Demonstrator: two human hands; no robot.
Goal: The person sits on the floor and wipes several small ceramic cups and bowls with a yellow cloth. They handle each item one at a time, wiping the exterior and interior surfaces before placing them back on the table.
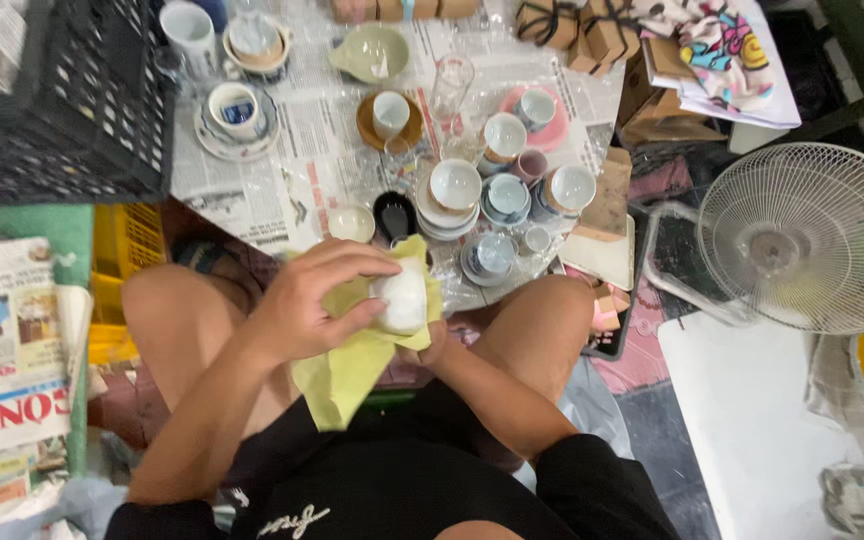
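Note:
My left hand [317, 300] presses a yellow-green cloth [347, 370] against a small white cup [402, 297], fingers curled over its top and side. My right hand [432, 348] is mostly hidden under the cup and cloth and holds the cup from below. Both hands sit between my bare knees, just in front of a low surface covered in newspaper [282, 170]. On it stand several cups, saucers and small bowls, such as a stack of white saucers with a cup [454, 190].
A black plastic crate [62, 100] stands at the far left, with a yellow crate [117, 250] below it. Stacked newspapers [7, 340] lie at my left. A white floor fan [812, 235] stands at the right. Brown cardboard boxes [592, 30] sit at the back right.

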